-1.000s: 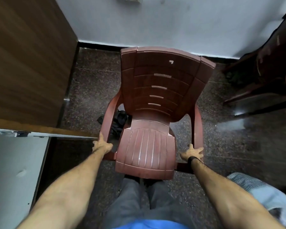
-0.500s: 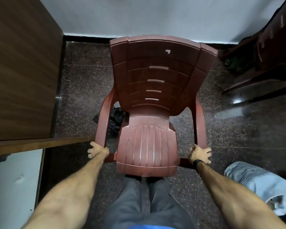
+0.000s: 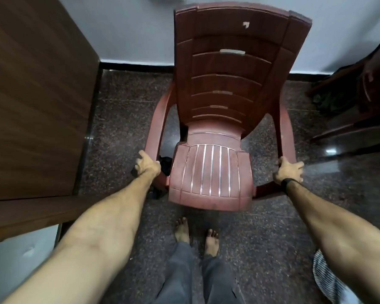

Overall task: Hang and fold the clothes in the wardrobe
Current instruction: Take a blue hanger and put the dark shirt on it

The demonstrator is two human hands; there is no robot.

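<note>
Looking down through the head camera, I see both hands clamped on the red plastic chair (image 3: 211,170). My left hand (image 3: 148,166) has its grip curled around the front end of the chair's left armrest, fingers wrapped over the edge. My right hand (image 3: 289,170) grips the front end of the right armrest the same way; a black band (image 3: 286,185) sits on that wrist. The chair faces me, seat toward my legs and tall slatted backrest toward the pale wall (image 3: 127,27).

As for the clothes, a dark garment (image 3: 164,165) lies on the floor beside the chair's left front leg, just past my left hand and partly hidden by it; I cannot tell what kind of garment it is. A striped cloth (image 3: 326,275) shows at the lower right edge, partly behind my right forearm.

A brown wooden panel (image 3: 37,91), which looks like a wardrobe side or door, fills the left of the view. The floor (image 3: 127,119) is dark speckled stone. My 2 bare feet (image 3: 182,230) stand just short of the seat's front edge, with grey trousers (image 3: 180,275) above them. More dark furniture (image 3: 364,102) stands at the right.
</note>
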